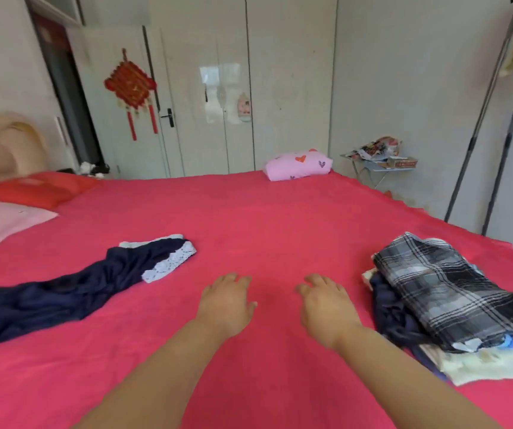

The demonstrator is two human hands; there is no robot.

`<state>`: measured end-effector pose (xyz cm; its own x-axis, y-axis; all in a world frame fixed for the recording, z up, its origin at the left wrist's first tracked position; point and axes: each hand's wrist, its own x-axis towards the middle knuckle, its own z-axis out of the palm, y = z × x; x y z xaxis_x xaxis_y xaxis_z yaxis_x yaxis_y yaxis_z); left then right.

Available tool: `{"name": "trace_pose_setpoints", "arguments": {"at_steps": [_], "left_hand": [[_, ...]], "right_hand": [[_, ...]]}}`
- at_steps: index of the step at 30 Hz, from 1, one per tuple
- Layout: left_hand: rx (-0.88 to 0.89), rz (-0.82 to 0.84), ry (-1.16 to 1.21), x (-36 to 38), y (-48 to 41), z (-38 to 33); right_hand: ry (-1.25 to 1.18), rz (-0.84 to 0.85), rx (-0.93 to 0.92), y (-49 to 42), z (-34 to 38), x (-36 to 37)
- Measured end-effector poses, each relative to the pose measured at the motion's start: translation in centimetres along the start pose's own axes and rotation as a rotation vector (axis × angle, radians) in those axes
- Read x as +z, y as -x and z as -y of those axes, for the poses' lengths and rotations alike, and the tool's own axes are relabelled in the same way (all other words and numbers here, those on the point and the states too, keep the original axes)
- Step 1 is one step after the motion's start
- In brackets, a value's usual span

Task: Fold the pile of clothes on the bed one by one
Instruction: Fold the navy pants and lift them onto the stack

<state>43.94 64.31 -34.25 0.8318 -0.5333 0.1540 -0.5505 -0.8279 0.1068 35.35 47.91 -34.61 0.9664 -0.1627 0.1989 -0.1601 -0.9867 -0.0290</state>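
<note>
While both hands, left hand (225, 301) and right hand (326, 305), hover empty with fingers apart, a careless reach could topple the plaid-topped pile (440, 292) off the bed (264, 218).

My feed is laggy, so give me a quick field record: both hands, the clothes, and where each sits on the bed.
left hand: open, holding nothing, over the middle of the bed
right hand: open, holding nothing, beside the left
navy garment: unfolded, lace-trimmed, left of the hands
pile: right of the hands, plaid garment on top
heart-print pillow: far edge of the bed
</note>
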Motion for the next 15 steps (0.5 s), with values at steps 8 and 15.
{"name": "trace_pose_setpoints", "arguments": {"at_steps": [8, 15], "left_hand": [[-0.290, 0.042, 0.011, -1.0, 8.6, 16.2], [-0.503, 0.059, 0.037, 1.9, 9.8, 28.4]], "right_hand": [[-0.003, 0.059, -0.259, -2.3, 16.8, 2.0], [0.057, 0.159, -0.420, -7.7, 24.8, 7.1]]}}
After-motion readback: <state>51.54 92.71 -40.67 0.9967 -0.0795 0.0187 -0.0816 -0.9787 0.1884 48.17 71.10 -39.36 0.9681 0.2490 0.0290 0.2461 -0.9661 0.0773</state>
